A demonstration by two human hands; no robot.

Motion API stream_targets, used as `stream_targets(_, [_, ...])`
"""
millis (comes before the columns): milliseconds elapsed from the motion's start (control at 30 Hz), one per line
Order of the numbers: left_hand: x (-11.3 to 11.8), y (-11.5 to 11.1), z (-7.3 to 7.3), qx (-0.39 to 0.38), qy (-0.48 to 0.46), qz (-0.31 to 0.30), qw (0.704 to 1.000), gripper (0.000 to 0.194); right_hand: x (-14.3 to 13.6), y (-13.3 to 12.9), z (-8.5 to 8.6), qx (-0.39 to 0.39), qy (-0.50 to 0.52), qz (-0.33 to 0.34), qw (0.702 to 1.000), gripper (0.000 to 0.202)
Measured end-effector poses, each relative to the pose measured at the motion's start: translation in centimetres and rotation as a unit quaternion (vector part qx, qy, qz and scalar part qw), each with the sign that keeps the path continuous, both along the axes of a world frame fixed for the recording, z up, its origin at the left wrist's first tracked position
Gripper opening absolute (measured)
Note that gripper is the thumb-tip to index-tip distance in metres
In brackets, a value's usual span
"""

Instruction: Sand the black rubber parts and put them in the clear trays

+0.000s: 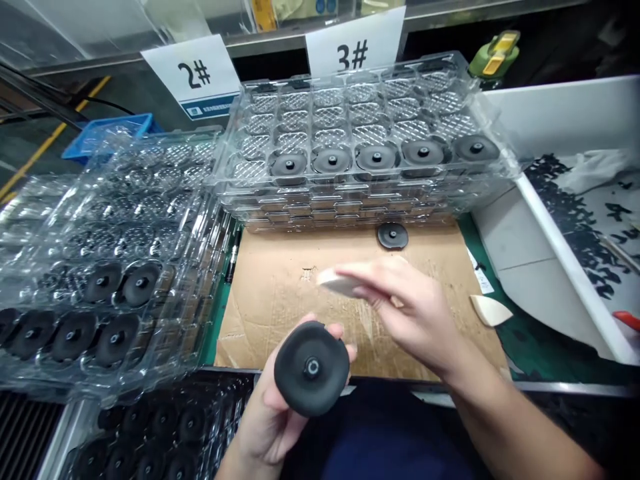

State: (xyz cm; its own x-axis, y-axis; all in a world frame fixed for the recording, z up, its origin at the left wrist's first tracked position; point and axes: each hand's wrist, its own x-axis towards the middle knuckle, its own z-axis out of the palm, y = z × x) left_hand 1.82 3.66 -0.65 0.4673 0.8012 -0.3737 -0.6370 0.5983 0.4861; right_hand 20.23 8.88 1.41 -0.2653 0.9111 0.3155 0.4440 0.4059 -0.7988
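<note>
My left hand [280,407] has its fingers wrapped round a black rounded-square disc [297,383] with a small metal-ringed hub at its centre, hub side facing up. Above and to the right of it, my right hand [407,307] pinches a flat pale pad [340,283], slightly blurred and apart from the disc. A similar black disc [387,236] lies on the cardboard sheet [280,260], in front of the stacked clear trays. To the right of my right hand, a cream wedge-shaped pad [491,310] rests near the cardboard's edge.
Clear plastic trays [350,193] stand stacked at the back, with several black discs in the front row. More trays [150,233] are on the left. A white bin [560,233] with black scraps is on the right. A green-lidded bottle [493,60] stands behind.
</note>
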Motion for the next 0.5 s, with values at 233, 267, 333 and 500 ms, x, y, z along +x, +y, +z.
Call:
stream_targets(233, [-0.4, 0.1, -0.8, 0.017, -0.087, -0.014, 0.996, 0.055, 1.1, -4.1, -9.0, -0.166, -0.073, -0.004, 0.983, 0.029])
stream_targets(267, [-0.2, 0.2, -0.9, 0.016, -0.091, -0.019, 0.996, 0.055, 1.2, -4.3, -9.1, -0.166, -0.079, -0.002, 0.983, 0.029])
stream_targets(333, [0.0, 0.3, -0.7, 0.009, -0.089, -0.031, 0.996, 0.054, 1.4, -4.1, -7.7, -0.168, -0.078, -0.024, 0.982, 0.029])
stream_targets(500, [0.5, 0.2, -0.3, -0.026, 0.002, -0.022, 0.999, 0.057, 0.5, -3.1, 0.4, -0.011, -0.031, -0.037, 0.999, 0.033])
